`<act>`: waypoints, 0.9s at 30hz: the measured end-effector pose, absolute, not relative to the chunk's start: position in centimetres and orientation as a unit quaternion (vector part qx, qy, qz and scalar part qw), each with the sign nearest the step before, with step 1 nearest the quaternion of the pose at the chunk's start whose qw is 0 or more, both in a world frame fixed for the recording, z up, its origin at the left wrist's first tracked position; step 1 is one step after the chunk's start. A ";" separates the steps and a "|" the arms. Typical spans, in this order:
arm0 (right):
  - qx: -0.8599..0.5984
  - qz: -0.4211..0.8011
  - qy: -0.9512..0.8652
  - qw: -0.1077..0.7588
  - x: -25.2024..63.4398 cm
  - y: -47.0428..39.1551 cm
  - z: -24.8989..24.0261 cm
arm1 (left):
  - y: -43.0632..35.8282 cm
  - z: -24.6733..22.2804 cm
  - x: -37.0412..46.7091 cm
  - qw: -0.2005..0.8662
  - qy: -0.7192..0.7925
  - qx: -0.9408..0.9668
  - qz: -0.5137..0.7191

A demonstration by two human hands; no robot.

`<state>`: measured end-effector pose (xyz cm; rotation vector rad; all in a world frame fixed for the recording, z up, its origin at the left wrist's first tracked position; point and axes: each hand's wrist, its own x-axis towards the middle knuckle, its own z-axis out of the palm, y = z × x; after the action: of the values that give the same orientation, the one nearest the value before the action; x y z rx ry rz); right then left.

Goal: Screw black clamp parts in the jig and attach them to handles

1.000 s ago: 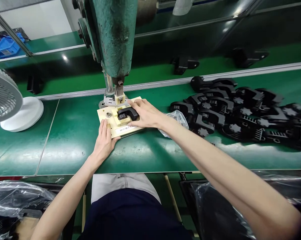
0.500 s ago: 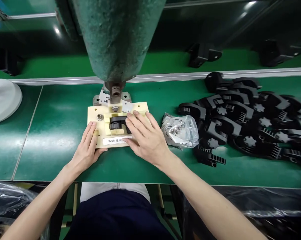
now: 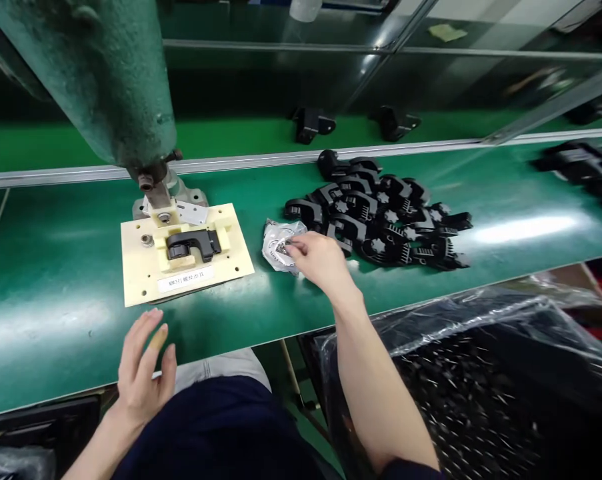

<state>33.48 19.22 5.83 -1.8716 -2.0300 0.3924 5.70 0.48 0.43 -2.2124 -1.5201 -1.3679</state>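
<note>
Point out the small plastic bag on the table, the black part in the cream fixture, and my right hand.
Small plastic bag (image 3: pixel 275 240): head view, on its film.
Black part (image 3: pixel 197 239): head view, on its curved top.
Right hand (image 3: pixel 323 260): head view, on its back.

A worker at the table (image 3: pixel 248 303) wears a dark navy top (image 3: pixel 225 427), its short right sleeve (image 3: pixel 411 469) ending near the elbow and leaving the forearm bare. Off-white trousers (image 3: pixel 228 369), a stitched seam running down the front, show below the table's front edge. A yellowish wrap (image 3: pixel 158 338) circles the index finger of the left hand (image 3: pixel 143 380).
</note>
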 end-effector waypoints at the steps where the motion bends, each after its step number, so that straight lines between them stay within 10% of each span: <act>1: -0.667 0.163 -0.712 0.149 33.6 19.7 5.7 | 0.2 0.2 6.4 0.037 -0.506 -0.734 -0.452; 27: -0.618 0.298 -0.491 0.537 33.5 16.9 3.5 | 0.4 -0.9 8.1 0.006 -0.530 -0.755 -0.386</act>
<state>33.54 16.88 3.54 -1.4714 -1.1681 0.7094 8.09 0.41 -0.88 -2.3634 -1.6584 -1.2099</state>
